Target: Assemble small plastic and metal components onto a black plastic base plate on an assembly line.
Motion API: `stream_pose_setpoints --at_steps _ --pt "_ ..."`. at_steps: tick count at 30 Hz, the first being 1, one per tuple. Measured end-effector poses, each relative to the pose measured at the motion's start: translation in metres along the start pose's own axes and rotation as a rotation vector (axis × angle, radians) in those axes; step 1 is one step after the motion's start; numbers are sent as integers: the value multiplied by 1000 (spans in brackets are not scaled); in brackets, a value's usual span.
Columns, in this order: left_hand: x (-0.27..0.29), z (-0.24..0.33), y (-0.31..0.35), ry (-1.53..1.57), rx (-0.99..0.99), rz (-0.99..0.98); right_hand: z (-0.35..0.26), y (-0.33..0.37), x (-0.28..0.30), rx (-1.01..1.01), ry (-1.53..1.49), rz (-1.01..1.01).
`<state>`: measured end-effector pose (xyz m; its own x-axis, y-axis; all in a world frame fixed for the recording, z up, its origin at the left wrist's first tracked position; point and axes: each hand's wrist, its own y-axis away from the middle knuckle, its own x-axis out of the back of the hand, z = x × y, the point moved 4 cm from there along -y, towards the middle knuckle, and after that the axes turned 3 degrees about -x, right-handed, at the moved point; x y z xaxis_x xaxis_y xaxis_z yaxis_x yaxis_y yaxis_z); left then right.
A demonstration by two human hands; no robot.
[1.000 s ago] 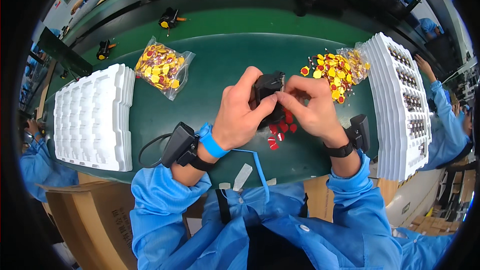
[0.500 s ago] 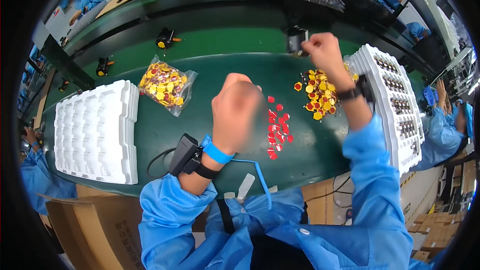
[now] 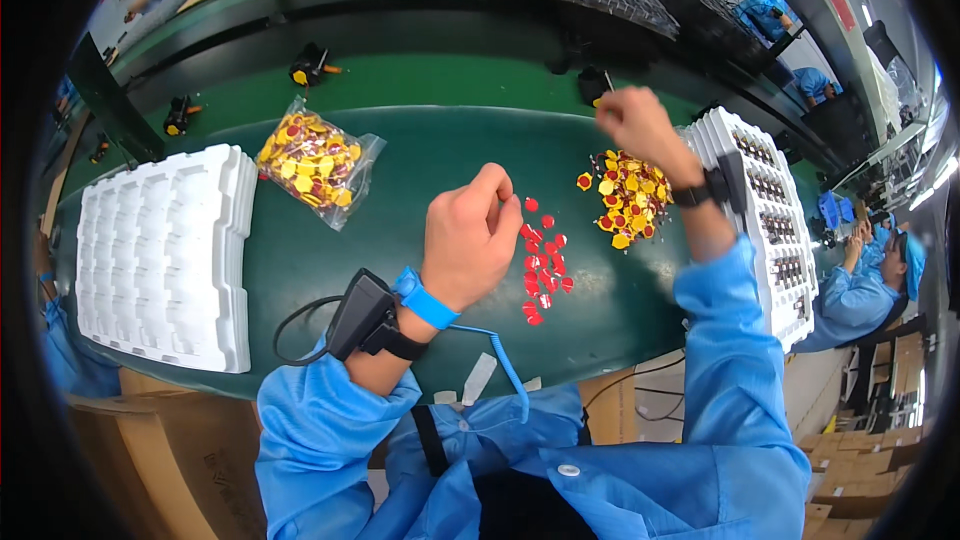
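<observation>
My left hand (image 3: 470, 240) is above the middle of the table, its thumb and fingers pinched together; anything between them is too small to make out. Just right of it lie loose red discs (image 3: 545, 265). My right hand (image 3: 640, 125) is closed, fingertips pointing left, over the far side of a pile of yellow hexagonal pieces with dark red centres (image 3: 635, 200). Beside those fingertips, on the green strip, stands a black part (image 3: 592, 87) with a bit of yellow at its edge. Whether the right fingers grip anything is hidden.
A clear bag of yellow and red pieces (image 3: 315, 165) lies left of centre. Stacked white foam trays (image 3: 165, 260) stand at the left; more trays holding small metal parts (image 3: 775, 210) stand at the right. Black parts (image 3: 312, 65) sit along the green strip (image 3: 420, 80). A blue coiled cord (image 3: 508, 365) trails from my left wrist.
The whole view has shifted, so the table's things appear farther left. My left hand, blurred before, now shows its pinched fingers clearly. My right hand has come slightly nearer, still beside the black part.
</observation>
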<state>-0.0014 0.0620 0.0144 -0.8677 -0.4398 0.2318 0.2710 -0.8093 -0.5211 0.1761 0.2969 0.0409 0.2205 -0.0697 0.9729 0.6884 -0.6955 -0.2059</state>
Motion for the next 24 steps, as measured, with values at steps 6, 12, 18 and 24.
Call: stream_pose_setpoints --at_steps 6,12,18,24 --pt "-8 3 3 8 -29 -78 -46 56 -6 165 -60 -258" --pt "-16 -12 2 128 172 -236 -96 90 12 418 -210 100" --pt "-26 -9 10 597 517 -422 -145 127 15 570 -108 489" --pt "-23 -3 6 656 498 -438 -110 115 -8 -66 -1126 52"
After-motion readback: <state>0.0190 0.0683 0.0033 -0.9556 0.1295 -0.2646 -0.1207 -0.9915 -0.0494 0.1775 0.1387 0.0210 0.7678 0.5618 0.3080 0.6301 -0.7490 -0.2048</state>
